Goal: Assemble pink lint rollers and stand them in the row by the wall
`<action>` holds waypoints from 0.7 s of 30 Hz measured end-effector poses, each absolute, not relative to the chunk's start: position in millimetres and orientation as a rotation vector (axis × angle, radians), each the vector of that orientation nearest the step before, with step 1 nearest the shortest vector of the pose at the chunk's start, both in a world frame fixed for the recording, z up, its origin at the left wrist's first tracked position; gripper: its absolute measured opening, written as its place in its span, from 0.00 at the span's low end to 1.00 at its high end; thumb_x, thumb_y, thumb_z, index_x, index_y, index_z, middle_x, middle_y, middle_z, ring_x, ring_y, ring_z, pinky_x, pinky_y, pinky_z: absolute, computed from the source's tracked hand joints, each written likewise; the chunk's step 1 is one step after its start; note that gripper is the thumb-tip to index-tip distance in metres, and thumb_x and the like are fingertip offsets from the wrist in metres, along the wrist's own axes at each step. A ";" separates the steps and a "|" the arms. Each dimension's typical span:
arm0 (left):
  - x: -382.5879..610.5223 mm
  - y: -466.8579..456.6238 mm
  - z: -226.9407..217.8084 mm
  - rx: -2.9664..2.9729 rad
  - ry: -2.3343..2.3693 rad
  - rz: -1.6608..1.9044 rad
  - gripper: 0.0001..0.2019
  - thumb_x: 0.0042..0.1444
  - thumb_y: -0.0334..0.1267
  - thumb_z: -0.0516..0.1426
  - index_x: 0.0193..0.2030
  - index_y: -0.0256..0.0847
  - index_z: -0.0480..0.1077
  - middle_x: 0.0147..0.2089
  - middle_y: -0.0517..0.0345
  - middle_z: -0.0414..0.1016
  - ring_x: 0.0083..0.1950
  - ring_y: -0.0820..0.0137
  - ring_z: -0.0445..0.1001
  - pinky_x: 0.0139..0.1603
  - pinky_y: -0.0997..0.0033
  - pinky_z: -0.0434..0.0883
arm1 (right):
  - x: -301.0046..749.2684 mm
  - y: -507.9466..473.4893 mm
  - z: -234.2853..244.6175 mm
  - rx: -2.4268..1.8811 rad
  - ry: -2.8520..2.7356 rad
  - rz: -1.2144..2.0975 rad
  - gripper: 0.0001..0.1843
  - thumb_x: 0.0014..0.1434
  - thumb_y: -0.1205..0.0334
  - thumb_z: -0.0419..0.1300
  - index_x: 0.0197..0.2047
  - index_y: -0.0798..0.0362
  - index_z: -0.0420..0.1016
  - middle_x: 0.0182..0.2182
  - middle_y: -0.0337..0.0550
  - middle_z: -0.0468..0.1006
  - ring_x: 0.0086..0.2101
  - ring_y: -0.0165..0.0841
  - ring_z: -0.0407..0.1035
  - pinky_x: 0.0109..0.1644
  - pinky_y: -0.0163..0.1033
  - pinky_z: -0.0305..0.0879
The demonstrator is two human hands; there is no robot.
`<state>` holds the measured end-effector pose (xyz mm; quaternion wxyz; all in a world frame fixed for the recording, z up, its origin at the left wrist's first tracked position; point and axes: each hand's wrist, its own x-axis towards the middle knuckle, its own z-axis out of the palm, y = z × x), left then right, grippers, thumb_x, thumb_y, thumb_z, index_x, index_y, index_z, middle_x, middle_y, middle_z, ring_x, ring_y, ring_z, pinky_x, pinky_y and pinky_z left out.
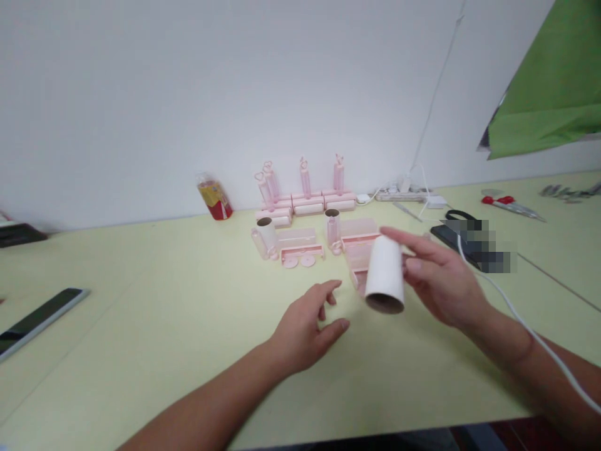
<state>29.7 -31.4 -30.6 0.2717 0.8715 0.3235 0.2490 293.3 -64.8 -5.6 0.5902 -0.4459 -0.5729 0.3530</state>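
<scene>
My right hand (pixel 441 282) grips a white cardboard tube (pixel 385 270) from its right side, the index finger along its top end. The tube's dark open end tilts toward me, above a pink plastic case (pixel 359 250) that it partly hides. To the left, my left hand (pixel 307 329) hovers over the table, thumb and fingers apart, holding nothing. Behind the hands stand a second tube (pixel 267 233) and a third tube (pixel 332 219), each beside a small clear-pink bottle. Between them lies an opened pink case (pixel 302 252) with two round pink discs (pixel 307 260) in front.
Closed pink cases (pixel 308 205) line the wall, with several slim bottles (pixel 305 178) on top. A red-yellow packet (pixel 216 197) leans left of them. At right are a power strip (pixel 406 195), a dark phone-like item (pixel 457 245), red-handled pliers (pixel 511 205) and a white cable (pixel 521 322).
</scene>
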 end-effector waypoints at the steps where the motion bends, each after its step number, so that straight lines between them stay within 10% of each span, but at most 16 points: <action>1: 30.4 -32.3 -31.4 2.374 0.840 0.791 0.34 0.57 0.42 0.61 0.68 0.45 0.53 0.53 0.48 0.68 0.41 0.69 0.69 0.42 0.65 0.71 | 281.4 -69.4 -8.8 -1.002 -1.325 1.100 0.28 0.61 0.52 0.60 0.63 0.48 0.67 0.53 0.50 0.76 0.47 0.43 0.74 0.51 0.51 0.72; 6: 32.3 -40.2 -24.3 2.462 0.608 1.080 0.34 0.50 0.40 0.66 0.63 0.50 0.59 0.59 0.47 0.61 0.61 0.56 0.60 0.57 0.56 0.67 | 252.1 -82.5 -12.1 -0.830 -1.496 1.625 0.27 0.66 0.46 0.54 0.62 0.52 0.68 0.48 0.51 0.77 0.43 0.40 0.75 0.45 0.45 0.73; 13: 28.2 -33.5 -10.0 2.395 0.656 0.982 0.19 0.55 0.37 0.63 0.51 0.42 0.64 0.48 0.51 0.70 0.49 0.64 0.69 0.52 0.61 0.68 | 281.0 -58.6 -12.0 -1.476 -2.075 0.433 0.15 0.62 0.54 0.59 0.47 0.53 0.77 0.40 0.49 0.80 0.35 0.38 0.73 0.40 0.41 0.66; 21: 28.5 -31.5 -8.1 2.365 0.758 0.888 0.16 0.55 0.39 0.62 0.49 0.41 0.67 0.49 0.50 0.72 0.49 0.63 0.70 0.54 0.61 0.68 | 271.7 -51.0 -28.0 -1.686 -2.333 0.064 0.09 0.60 0.58 0.58 0.37 0.54 0.75 0.36 0.49 0.80 0.36 0.41 0.72 0.38 0.40 0.60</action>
